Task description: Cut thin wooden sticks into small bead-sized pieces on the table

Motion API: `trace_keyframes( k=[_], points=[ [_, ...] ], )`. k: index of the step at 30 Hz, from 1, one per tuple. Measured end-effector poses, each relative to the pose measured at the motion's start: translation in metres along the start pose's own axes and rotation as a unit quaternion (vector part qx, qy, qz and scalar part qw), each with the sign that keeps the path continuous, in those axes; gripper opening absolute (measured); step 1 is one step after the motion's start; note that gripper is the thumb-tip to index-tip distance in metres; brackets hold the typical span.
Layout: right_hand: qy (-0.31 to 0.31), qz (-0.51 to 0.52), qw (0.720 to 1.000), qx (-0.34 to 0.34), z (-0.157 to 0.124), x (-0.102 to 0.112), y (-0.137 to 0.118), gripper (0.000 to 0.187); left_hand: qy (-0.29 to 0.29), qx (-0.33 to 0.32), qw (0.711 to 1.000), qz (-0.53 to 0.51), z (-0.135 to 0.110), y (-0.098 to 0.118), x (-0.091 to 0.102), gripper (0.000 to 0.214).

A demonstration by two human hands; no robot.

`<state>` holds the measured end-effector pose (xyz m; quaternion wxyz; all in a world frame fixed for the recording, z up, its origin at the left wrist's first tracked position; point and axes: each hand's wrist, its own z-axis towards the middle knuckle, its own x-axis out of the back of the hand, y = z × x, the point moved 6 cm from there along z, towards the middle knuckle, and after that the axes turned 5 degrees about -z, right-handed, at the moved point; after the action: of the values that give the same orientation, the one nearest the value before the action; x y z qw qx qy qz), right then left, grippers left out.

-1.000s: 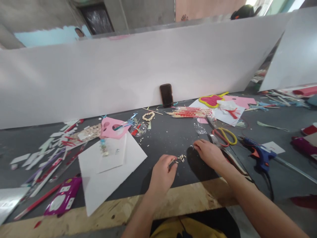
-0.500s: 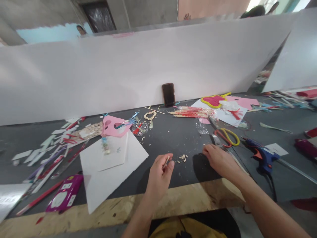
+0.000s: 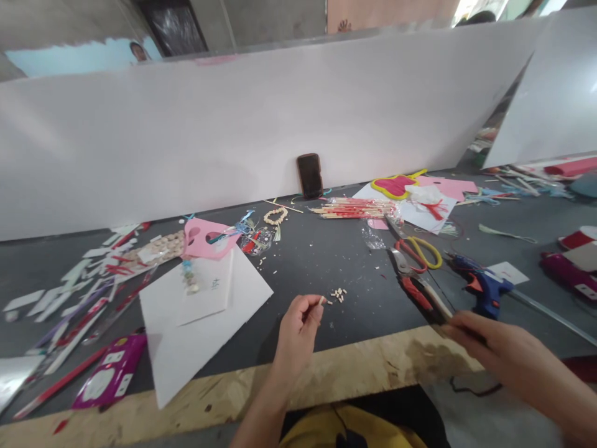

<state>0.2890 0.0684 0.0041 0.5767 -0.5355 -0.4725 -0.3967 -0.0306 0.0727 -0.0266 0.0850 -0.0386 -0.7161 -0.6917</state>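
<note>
My left hand (image 3: 298,323) is closed in a pinch around a thin wooden stick (image 3: 321,301), its pale tip showing past the fingertips. Just beyond it on the dark tabletop lies a small pile of short cut stick pieces (image 3: 339,295). My right hand (image 3: 480,339) is at the table's near right, its fingers curled at the handle end of the pruning shears (image 3: 417,291). The shears lie with their metal blades pointing away, one red grip showing. Part of the handles is hidden by my fingers.
Yellow-and-red-handled scissors (image 3: 429,252) and a blue glue gun (image 3: 485,286) lie by the shears. Further back are bundled red-tipped sticks (image 3: 354,208) and a propped phone (image 3: 310,175). White sheets (image 3: 200,348), a pink mask (image 3: 209,236) and scraps spread leftward. A white board (image 3: 186,130) stands behind.
My right hand has moved right and nearer me, from beside the small pile to the shears' handles, uncovering the red grip. My left hand keeps its pinch on the stick, turned slightly.
</note>
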Motion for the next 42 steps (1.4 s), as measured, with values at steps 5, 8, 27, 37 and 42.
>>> trace_keyframes(
  k=[5,8,27,37,42],
  points=[
    [0.103,-0.081,0.991,0.023,0.049,-0.008,-0.017,0.039,-0.01,0.045,0.996,-0.082,-0.002,-0.003,-0.001,0.029],
    [0.111,-0.096,0.989,0.019,0.067,-0.026,-0.018,0.039,-0.018,0.08,0.984,-0.16,-0.003,-0.008,-0.001,0.03],
    [-0.148,0.442,0.879,-0.1,0.026,-0.055,-0.08,0.044,-0.101,0.124,0.962,-0.223,-0.007,-0.001,-0.026,0.03],
    [-0.173,0.502,0.846,-0.048,0.013,-0.052,-0.104,0.041,-0.091,0.124,0.961,-0.228,-0.008,-0.002,-0.024,0.033],
    [-0.152,0.393,0.903,0.076,0.011,-0.041,-0.121,0.03,-0.066,0.104,0.964,-0.237,-0.008,0.012,-0.017,0.033]
  ],
)
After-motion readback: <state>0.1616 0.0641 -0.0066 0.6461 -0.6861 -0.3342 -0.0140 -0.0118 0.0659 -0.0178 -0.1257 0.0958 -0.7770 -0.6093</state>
